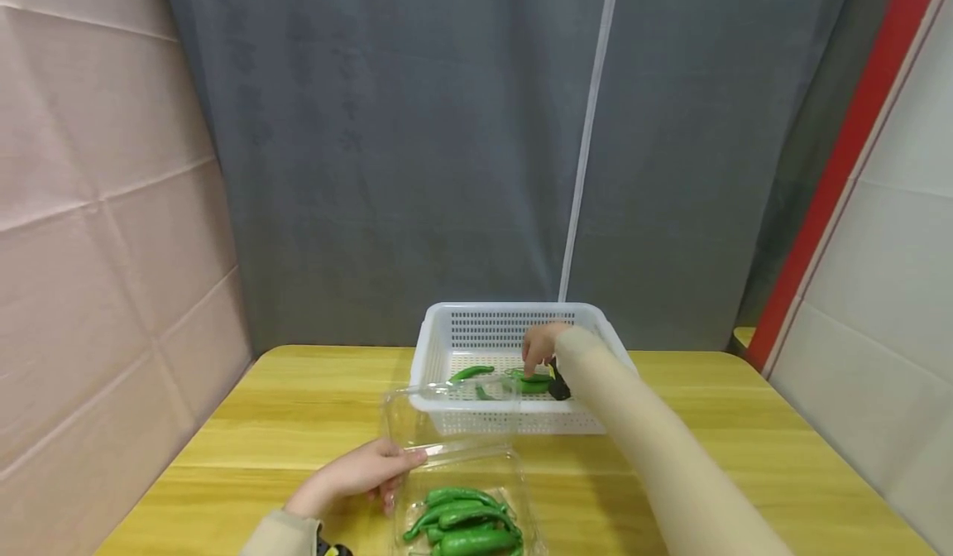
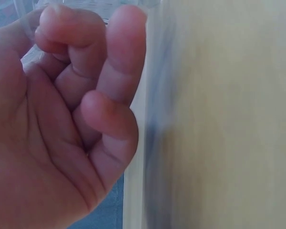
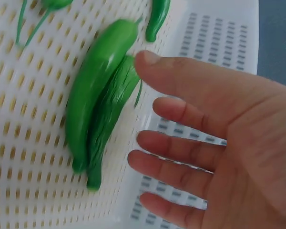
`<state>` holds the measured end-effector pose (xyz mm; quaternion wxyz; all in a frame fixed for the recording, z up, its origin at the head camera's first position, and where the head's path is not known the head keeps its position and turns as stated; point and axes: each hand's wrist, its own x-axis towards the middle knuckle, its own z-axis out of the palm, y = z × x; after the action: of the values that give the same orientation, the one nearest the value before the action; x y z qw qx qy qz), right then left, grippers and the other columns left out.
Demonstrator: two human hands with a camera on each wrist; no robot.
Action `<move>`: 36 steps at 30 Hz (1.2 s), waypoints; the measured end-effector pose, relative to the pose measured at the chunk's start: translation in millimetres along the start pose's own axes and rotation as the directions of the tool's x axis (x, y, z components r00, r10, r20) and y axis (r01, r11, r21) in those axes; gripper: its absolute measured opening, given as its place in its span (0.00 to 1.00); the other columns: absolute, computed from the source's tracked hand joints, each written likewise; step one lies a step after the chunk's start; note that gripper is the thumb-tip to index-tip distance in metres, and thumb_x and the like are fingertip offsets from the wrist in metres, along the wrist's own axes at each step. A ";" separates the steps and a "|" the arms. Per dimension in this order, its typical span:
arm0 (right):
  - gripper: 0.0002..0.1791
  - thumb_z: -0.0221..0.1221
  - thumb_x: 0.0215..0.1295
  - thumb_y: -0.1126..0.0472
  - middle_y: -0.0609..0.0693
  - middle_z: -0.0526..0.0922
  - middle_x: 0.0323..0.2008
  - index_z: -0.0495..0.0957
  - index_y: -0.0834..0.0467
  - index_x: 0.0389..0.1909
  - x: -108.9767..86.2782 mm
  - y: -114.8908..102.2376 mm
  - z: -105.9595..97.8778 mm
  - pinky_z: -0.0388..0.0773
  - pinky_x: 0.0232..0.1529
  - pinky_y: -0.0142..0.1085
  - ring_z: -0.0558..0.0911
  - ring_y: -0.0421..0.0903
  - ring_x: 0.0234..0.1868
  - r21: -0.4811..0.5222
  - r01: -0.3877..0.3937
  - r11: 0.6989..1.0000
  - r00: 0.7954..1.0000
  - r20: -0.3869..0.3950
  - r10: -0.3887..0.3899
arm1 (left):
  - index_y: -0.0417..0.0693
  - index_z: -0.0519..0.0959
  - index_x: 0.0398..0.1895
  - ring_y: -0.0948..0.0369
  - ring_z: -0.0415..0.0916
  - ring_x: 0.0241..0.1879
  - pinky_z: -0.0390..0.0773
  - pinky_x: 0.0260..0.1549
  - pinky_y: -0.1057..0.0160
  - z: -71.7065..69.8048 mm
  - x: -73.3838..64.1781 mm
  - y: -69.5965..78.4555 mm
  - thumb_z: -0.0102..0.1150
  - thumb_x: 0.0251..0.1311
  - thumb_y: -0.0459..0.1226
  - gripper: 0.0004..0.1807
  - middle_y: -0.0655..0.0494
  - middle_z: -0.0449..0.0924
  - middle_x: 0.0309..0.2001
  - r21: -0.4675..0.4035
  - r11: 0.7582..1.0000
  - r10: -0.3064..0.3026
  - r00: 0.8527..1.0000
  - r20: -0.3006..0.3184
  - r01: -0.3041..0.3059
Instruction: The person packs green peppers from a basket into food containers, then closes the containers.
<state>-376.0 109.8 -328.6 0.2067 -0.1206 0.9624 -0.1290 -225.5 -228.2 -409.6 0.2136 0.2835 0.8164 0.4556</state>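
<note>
My left hand (image 1: 365, 467) pinches the left edge of a clear plastic clamshell box (image 1: 525, 490) near its hinge, thumb on top. In the left wrist view, this hand's other fingers (image 2: 126, 43) are curled, and only a bit of clear plastic shows behind them. Several green peppers (image 1: 465, 523) lie in the box's base, with the raised lid (image 1: 417, 424) leaning towards the white basket (image 1: 521, 420). Inside the basket, my right hand (image 3: 219, 133) hovers by two green peppers (image 3: 97, 81) lying side by side. Its fingers are spread, and the thumb tip is close to the wrinkled pepper (image 3: 115, 100).
Another green pepper (image 1: 471, 372) lies on the left of the basket floor, and a pepper tip (image 3: 157, 19) shows near its wall. Box and basket stand on a wooden table (image 1: 313, 411). A grey curtain (image 1: 387, 167) hangs behind, with pale panels (image 1: 112, 250) at the sides.
</note>
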 end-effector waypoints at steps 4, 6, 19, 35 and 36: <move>0.12 0.63 0.64 0.51 0.50 0.84 0.34 0.83 0.57 0.37 4.3 -11.1 -1.7 0.79 0.39 0.40 0.82 0.45 0.35 0.082 0.096 0.992 0.990 0.092 -0.103 | 0.23 0.67 0.18 0.60 0.76 0.13 0.61 0.12 0.69 0.0 -0.5 0.7 0.46 0.72 0.52 0.37 0.57 0.72 0.09 0.002 1.000 0.003 1.000 0.006 -0.003; 0.16 0.58 0.68 0.50 0.52 0.84 0.35 0.83 0.60 0.40 4.9 -21.0 -3.7 0.80 0.40 0.41 0.82 0.44 0.33 0.177 0.119 0.977 0.973 0.177 -0.151 | 0.22 0.66 0.18 0.61 0.76 0.13 0.61 0.12 0.69 -0.8 -1.4 1.3 0.46 0.72 0.52 0.38 0.58 0.72 0.09 -0.002 1.000 0.000 1.000 0.010 0.000; 0.20 0.45 0.77 0.56 0.54 0.83 0.48 0.74 0.61 0.60 11.1 -70.5 2.0 0.79 0.48 0.37 0.83 0.43 0.42 0.269 0.117 0.956 0.702 0.658 -0.271 | 0.31 0.68 0.14 0.61 0.77 0.13 0.61 0.12 0.69 1.0 -0.5 0.6 0.46 0.72 0.52 0.35 0.59 0.72 0.09 -0.005 1.000 0.000 1.000 -0.001 0.000; 0.27 0.45 0.77 0.53 0.63 0.67 0.66 0.62 0.67 0.68 12.0 -37.2 2.3 0.72 0.59 0.39 0.69 0.55 0.66 0.244 0.083 0.966 0.828 0.523 -0.203 | 0.22 0.65 0.18 0.62 0.76 0.13 0.61 0.12 0.69 -0.5 -2.4 -0.7 0.45 0.73 0.51 0.38 0.58 0.72 0.10 0.002 1.000 0.021 1.000 0.004 -0.021; 0.29 0.45 0.77 0.52 0.64 0.65 0.67 0.60 0.67 0.69 11.2 -33.5 1.7 0.70 0.60 0.40 0.69 0.56 0.66 0.246 0.073 0.966 0.844 0.500 -0.191 | 0.22 0.65 0.17 0.62 0.77 0.13 0.61 0.12 0.69 -0.3 -2.6 -0.8 0.45 0.73 0.51 0.38 0.58 0.72 0.09 0.000 1.000 0.021 1.000 0.005 -0.021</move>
<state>-379.3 74.9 -324.2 0.4614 -0.1941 0.8399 -0.2100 -223.9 -230.4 -409.9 0.2107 0.2932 0.8129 0.4569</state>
